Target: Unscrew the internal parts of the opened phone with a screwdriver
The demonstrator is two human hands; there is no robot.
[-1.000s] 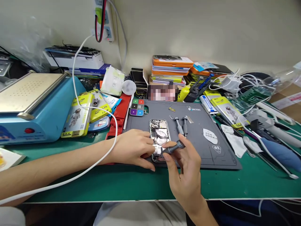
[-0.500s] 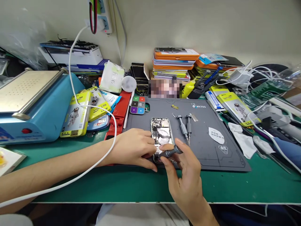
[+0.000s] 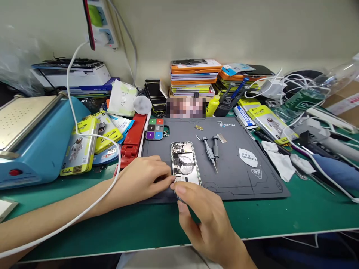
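Observation:
An opened phone (image 3: 183, 162) with its insides showing lies on a dark grey work mat (image 3: 246, 183). My left hand (image 3: 140, 179) rests at the phone's lower left edge, fingers curled and pressed against it. My right hand (image 3: 204, 220) is closed over the phone's bottom end and hides it. Only a dark bit of the screwdriver (image 3: 180, 199) shows under the thumb. Two more small screwdrivers (image 3: 210, 151) lie on the mat right of the phone.
A small colour-celled tray (image 3: 155, 131) sits at the mat's far left corner. A blue machine (image 3: 33, 145), yellow battery packs (image 3: 81, 145) and a red tool (image 3: 134, 138) are on the left. A white cable (image 3: 92, 201) crosses my left forearm. Stacked boxes (image 3: 193, 76) and cables crowd the back and right.
My right hand has dropped lower and nearer, covering the phone's bottom end; the screwdriver's handle, plainly visible before, is now hidden. My left hand stays at the phone's edge. The view shifted right.

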